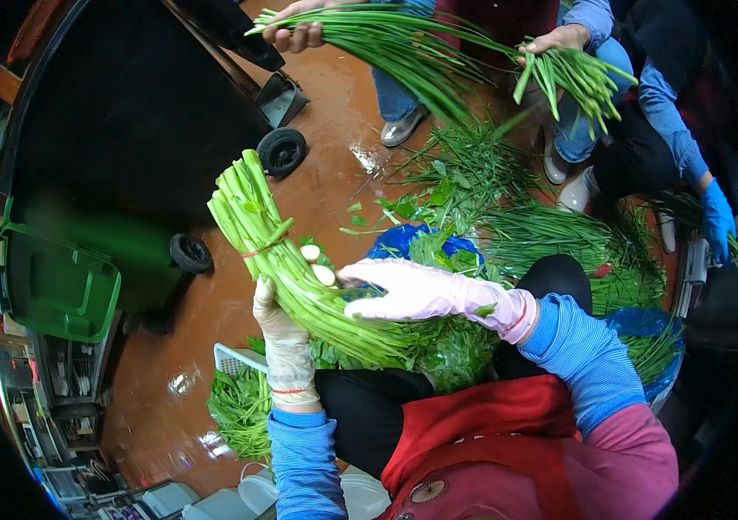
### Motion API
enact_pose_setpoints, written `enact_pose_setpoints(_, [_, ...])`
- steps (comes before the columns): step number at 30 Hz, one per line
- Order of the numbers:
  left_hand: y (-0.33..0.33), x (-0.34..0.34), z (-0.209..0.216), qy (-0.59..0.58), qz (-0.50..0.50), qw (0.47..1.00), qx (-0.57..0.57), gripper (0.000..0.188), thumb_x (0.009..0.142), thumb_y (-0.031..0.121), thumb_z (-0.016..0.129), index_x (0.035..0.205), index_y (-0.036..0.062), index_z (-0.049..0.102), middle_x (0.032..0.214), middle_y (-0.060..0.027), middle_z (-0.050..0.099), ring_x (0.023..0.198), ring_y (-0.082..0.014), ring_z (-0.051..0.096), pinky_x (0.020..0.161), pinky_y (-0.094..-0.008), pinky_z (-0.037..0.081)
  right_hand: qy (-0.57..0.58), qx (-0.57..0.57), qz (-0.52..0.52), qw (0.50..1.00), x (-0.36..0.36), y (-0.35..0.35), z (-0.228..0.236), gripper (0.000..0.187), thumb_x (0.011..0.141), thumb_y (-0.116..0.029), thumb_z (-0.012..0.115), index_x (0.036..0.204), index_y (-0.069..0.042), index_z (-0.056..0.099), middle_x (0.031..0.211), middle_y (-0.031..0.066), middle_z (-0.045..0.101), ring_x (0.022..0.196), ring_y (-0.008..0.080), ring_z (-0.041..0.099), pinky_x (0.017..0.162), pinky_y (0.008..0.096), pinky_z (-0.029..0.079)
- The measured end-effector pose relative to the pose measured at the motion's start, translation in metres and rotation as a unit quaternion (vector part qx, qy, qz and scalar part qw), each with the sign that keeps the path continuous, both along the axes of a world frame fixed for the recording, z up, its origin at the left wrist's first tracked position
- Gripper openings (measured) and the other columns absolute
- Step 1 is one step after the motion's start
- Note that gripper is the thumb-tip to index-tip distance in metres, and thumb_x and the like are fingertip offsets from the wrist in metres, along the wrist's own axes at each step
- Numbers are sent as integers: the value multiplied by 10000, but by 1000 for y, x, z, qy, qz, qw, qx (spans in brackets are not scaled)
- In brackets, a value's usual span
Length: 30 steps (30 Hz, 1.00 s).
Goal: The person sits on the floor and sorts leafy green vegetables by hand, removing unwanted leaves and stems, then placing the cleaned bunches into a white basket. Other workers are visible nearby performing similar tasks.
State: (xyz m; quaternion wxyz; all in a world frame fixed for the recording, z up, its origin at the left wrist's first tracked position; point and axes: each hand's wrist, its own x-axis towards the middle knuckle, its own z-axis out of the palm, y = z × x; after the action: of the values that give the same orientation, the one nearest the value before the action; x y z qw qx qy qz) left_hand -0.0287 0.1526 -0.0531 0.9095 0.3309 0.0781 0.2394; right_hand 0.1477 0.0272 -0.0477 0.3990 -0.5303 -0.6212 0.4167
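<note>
A thick bunch of green-stalked leafy vegetables slants in front of me, its cut ends up and to the left. A thin red band circles its stalks. My left hand, in a cream glove, grips the bunch from the left, most of its fingers hidden behind the stalks. Over the lower right of the bunch is my right hand in a pink glove, thumb and fingers apart, with nothing visible between them. Whether it touches the stalks I cannot tell.
Loose greens and long thin stalks lie heaped ahead and right, near a blue plastic bag. Across from me, a co-worker holds long green stalks; another wears a blue glove. Left stands a green wheeled bin.
</note>
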Motion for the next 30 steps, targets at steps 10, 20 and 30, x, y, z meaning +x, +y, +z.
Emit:
enact_pose_setpoints(10, [7,1,3,175,195,964,35,516,865,361,542,1194,-28,459,1028,-199,591,928,-287,595,832,-426,490,-17,-134,-24,991,45,-20,8,265,887,-309,482,866,-70,592,702,35,563,676,144,530,639,285,432])
enact_pose_setpoints(20, [20,-13,4,137,291,947,22,522,859,378,557,1244,54,419,1133,-168,542,982,-310,569,815,-457,498,-172,-61,-96,978,45,-17,-10,312,859,-306,490,975,-49,624,960,144,623,902,320,587,792,399,458])
enact_pose_setpoints(30, [29,-22,-3,108,274,955,-43,556,855,421,546,1251,52,417,1149,-203,523,993,-317,548,827,-439,476,18,59,-44,997,19,-13,-19,357,843,-240,563,1126,-23,539,1054,131,584,1008,277,552,895,347,424])
